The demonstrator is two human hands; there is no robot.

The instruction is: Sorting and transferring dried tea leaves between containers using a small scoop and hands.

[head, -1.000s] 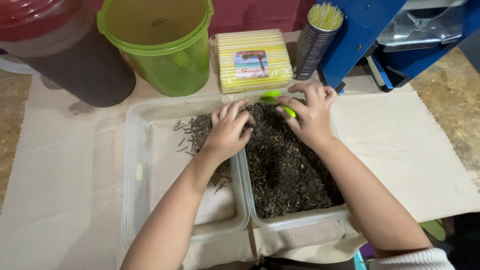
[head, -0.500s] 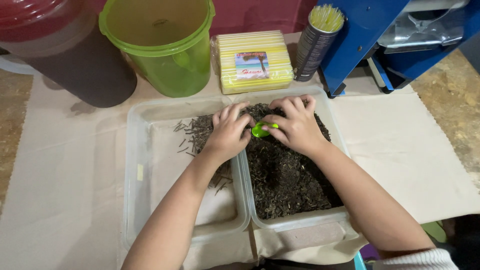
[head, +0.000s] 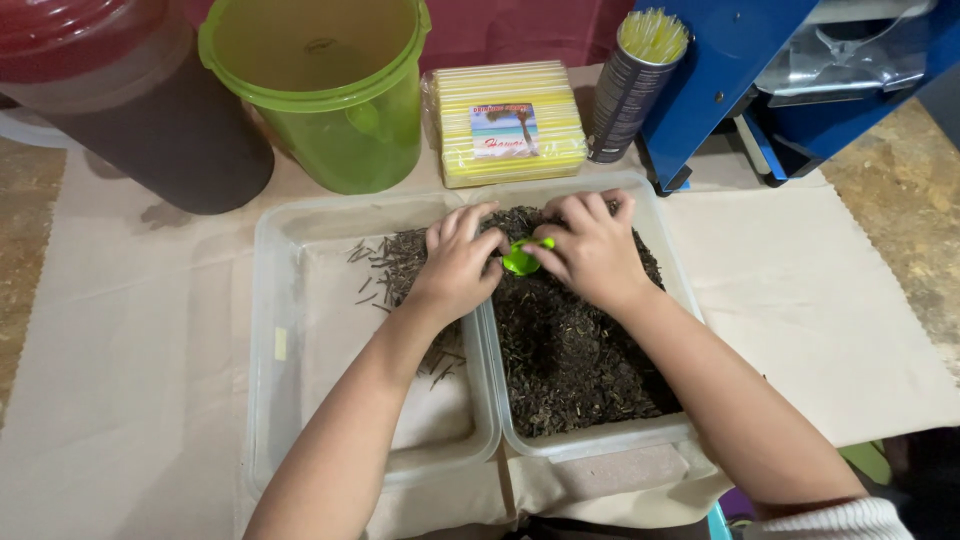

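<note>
beige cloth covers the tabletop (head: 150, 330). both hands meet over the clear plastic tub of dark dried leaves (head: 570, 350); the right hand (head: 590, 250) has its grip closed on a small green scoop (head: 522, 258), the left hand (head: 455, 265) curled loosely beside it, steadying.

One camera on the person's head, looking almost straight down, close over two clear tubs (head: 270, 330) on the table, both arms coming up from the bottom edge, no second view
</note>
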